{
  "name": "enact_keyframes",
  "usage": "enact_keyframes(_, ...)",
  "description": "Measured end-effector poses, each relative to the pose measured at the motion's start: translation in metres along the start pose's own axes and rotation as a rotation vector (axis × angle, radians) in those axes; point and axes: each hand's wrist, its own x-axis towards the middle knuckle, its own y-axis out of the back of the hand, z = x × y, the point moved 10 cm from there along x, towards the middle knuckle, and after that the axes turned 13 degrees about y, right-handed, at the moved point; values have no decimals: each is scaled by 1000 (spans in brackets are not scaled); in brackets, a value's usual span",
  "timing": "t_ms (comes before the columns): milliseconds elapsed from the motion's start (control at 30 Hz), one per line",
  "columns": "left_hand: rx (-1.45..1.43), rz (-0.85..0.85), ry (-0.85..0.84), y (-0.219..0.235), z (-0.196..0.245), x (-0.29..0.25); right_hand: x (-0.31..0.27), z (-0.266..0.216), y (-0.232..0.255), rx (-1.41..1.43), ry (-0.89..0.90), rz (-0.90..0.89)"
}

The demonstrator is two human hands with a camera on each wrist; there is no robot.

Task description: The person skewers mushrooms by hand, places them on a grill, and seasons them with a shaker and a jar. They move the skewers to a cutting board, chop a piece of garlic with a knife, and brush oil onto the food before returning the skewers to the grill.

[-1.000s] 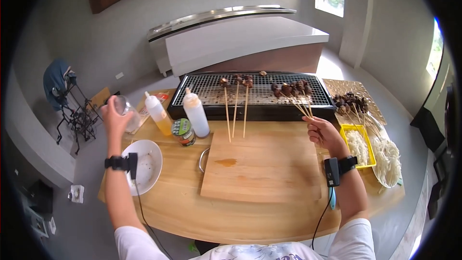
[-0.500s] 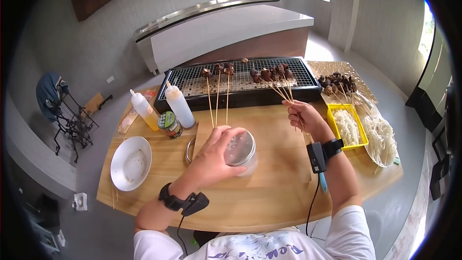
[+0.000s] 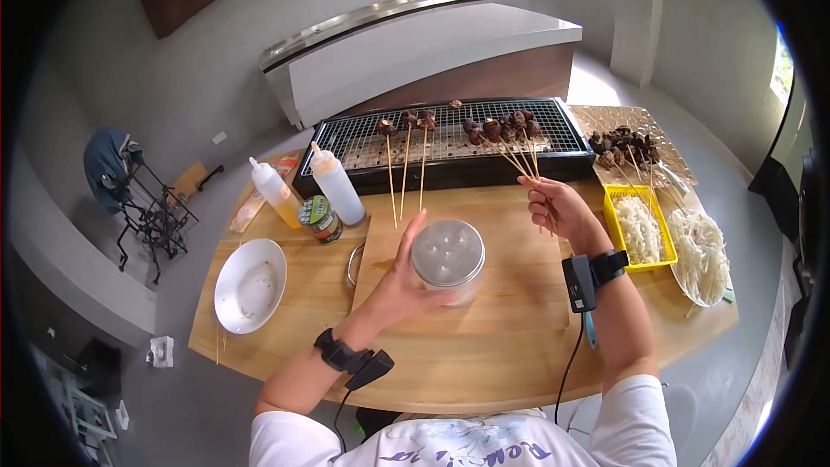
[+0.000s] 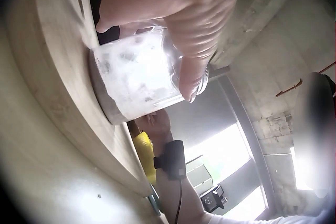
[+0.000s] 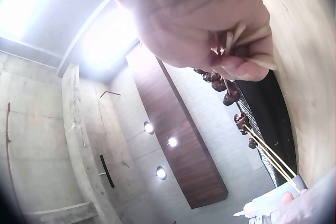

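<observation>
Head view: left hand (image 3: 396, 289) grips clear jar (image 3: 448, 254), right hand (image 3: 562, 208) pinches skewer bundle (image 3: 493, 129), grill (image 3: 450, 175) just beyond it, yellow basket (image 3: 652, 265) to its right.

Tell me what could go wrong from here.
The left hand, gripping the clear jar, might bump the nearby sticks of the three unheld skewers and shift them. One of the bunched skewers might slip from the right hand. If the grill is hot, that hand, close to its front edge, could get burned.
</observation>
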Motion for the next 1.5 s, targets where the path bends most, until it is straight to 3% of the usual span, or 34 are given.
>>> enact_keyframes(300,280,1,5,-2,-20,19,1,7,4,29,-22,-7)
enact_keyframes(400,306,-22,-38,-11,-13,22,6,12,3,79,-15,-110)
enact_keyframes(467,278,-48,-46,-16,-22,28,12,11,12,-65,74,-35)
enact_keyframes(500,249,-70,-51,-21,-23,31,-4,-1,-2,-42,78,141)
enact_keyframes(533,248,-85,-52,-26,-22,33,-7,-3,-1,-68,86,170)
enact_keyframes(600,362,-73,-85,-35,-8,32,2,3,-11,20,81,-71)
enact_keyframes(800,326,-124,11,-56,-8,56,6,16,-4,71,71,1)
enact_keyframes(867,298,-154,-49,-70,-3,62,7,15,2,-5,118,75)
enact_keyframes(900,273,-165,-101,-75,1,63,9,15,-6,76,106,-65)
enact_keyframes(1033,245,-136,-13,-82,-13,74,-2,10,-2,-108,131,-7)
enact_keyframes(1200,224,-151,-131,-90,15,69,-3,5,-13,-87,133,-70)
enact_keyframes(1233,229,-150,-136,-88,20,69,-10,2,-10,-65,136,12)
enact_keyframes(1300,223,-60,-227,-69,44,70,-8,5,1,54,101,154)
enact_keyframes(1333,340,49,-376,-52,70,68,-5,6,12,-139,48,92)
enact_keyframes(1367,207,75,-308,-28,71,79,-5,7,10,-78,18,67)
enact_keyframes(1433,437,358,-492,15,115,79,-7,9,9,-33,-22,71)
enact_keyframes(1500,672,526,-429,39,125,96,-5,8,12,-30,-18,55)
